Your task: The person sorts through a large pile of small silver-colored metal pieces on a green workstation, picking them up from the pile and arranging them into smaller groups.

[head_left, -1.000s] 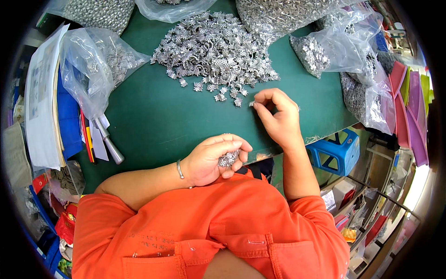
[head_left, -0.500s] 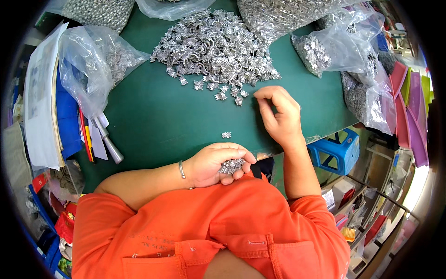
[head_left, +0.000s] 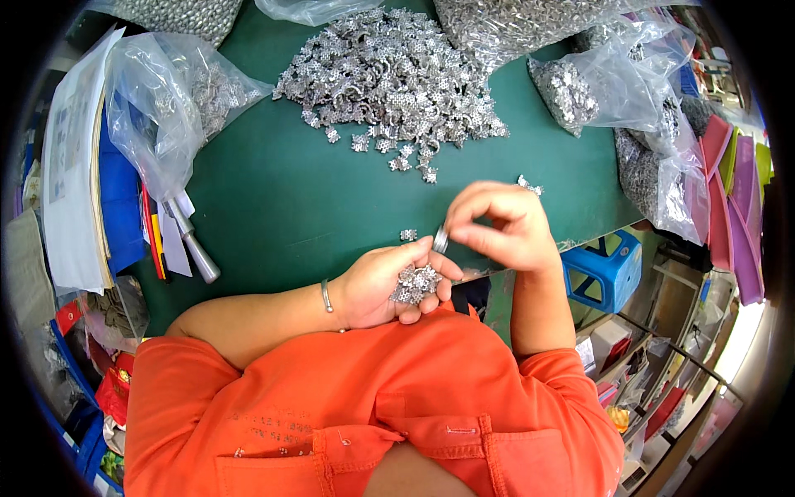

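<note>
My left hand (head_left: 373, 287) lies palm up, fingers curled round a handful of small silver metal pieces (head_left: 414, 286). Just above its fingertips, my right hand (head_left: 512, 228) pinches one curved metal piece (head_left: 440, 241) between thumb and forefinger. It is blurred, and I cannot tell whether the left thumb touches it. A single metal piece (head_left: 408, 235) lies on the green table (head_left: 306, 207) beyond the left hand. More loose pieces (head_left: 529, 185) sit just past the right hand. A large pile of the same perforated pieces (head_left: 393, 79) is heaped at the far middle.
Clear plastic bags of metal parts stand at the far left (head_left: 157, 108), far right (head_left: 580, 91) and back (head_left: 522, 29). At left are papers (head_left: 74, 166), pens (head_left: 155, 244) and a metal-handled tool (head_left: 199, 253). A blue stool (head_left: 609, 269) stands right of the table.
My right hand has come nearer, from the pile's front edge to my left hand, and now a metal piece shows in its pinch. The left fingers have opened a little.
</note>
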Available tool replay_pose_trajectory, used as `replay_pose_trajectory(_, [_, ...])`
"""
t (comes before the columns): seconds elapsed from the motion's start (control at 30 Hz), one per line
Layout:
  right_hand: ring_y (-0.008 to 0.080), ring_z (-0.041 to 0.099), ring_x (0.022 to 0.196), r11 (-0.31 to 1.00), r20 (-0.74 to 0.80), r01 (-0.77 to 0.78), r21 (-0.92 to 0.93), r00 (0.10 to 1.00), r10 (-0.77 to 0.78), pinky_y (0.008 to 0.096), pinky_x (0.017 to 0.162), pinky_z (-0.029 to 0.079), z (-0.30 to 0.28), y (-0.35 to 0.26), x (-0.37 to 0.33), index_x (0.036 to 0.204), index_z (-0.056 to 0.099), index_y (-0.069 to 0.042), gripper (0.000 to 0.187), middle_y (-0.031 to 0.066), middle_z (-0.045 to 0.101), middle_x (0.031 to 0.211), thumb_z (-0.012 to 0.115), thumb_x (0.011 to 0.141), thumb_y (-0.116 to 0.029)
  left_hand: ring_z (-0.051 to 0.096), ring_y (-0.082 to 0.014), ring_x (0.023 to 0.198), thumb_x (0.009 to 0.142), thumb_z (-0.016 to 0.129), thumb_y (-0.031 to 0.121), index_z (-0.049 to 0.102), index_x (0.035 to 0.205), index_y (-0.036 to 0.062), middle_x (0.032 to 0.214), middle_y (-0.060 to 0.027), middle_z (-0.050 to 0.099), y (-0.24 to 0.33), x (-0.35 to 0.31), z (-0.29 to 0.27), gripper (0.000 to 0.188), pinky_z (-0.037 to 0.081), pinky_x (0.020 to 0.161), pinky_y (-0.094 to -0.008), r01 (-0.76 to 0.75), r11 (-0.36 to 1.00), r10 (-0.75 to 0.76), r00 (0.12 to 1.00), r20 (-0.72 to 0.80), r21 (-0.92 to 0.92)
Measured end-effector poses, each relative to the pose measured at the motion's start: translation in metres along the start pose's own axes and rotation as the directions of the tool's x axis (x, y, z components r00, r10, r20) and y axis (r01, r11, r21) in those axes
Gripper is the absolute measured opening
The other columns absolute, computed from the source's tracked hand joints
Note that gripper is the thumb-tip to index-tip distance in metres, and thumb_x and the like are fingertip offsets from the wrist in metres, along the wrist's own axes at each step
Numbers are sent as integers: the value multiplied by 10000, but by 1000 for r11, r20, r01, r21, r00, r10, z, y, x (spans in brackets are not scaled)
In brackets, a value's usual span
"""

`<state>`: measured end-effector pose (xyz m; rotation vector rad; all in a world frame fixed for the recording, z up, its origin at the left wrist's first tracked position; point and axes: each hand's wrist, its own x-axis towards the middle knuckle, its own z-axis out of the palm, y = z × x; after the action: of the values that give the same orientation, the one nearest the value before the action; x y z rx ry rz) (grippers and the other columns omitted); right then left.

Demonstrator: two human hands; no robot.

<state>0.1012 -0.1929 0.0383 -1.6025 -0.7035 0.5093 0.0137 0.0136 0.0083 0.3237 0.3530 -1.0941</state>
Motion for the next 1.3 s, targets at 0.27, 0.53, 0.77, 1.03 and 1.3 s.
replay_pose_trajectory(0.27, [287, 605, 736, 856, -13, 77, -511, 995, -97, 361, 695, 490, 39, 10, 7, 856, 636, -31, 197, 81, 642, 833, 742, 713, 53, 580, -93, 702, 1028, 436, 185, 632, 1116, -26, 949, -97, 645, 1, 0, 1, 302, 433, 492, -207, 47, 968, -54, 998, 25, 246])
replay_pose_trajectory(0.53, [286, 655, 856, 868, -161, 16, -497, 981, -111, 379, 788, 524, 29, 10, 5, 899, 644, -19, 169, 121, 667, 886, 733, 768, 42, 573, -107, 699, 1020, 455, 180, 633, 1104, -20, 935, -94, 637, 0, 0, 1, 281, 425, 484, -216, 24, 978, -27, 1000, 13, 207])
replay_pose_trajectory(0.77, [299, 575, 776, 819, -94, 62, -570, 986, -140, 399, 692, 486, 37, 12, 7, 931, 620, -58, 276, 80, 608, 856, 755, 701, 16, 571, -113, 694, 1019, 457, 181, 635, 1100, -18, 928, -91, 633, 1, 0, -1, 279, 427, 485, -224, 34, 985, -35, 999, 4, 167])
replay_pose_trajectory(1.03, [308, 600, 814, 799, -128, 34, -600, 982, -137, 391, 728, 500, 26, 7, -1, 865, 639, -49, 180, 94, 615, 859, 747, 733, 8, 580, -121, 697, 1014, 466, 170, 635, 1098, -30, 920, -94, 646, 4, 0, 4, 275, 439, 491, -238, 48, 987, -43, 998, -36, 155])
replay_pose_trajectory(1.3, [202, 635, 732, 649, -552, -498, -575, 822, 142, 327, 647, 508, -45, -23, -49, 897, 640, 5, 178, 99, 617, 845, 757, 763, 19, 585, -153, 703, 1010, 473, 171, 627, 1098, -31, 930, -109, 641, 5, -1, 0, 269, 429, 492, -256, 39, 992, -37, 999, -21, 124])
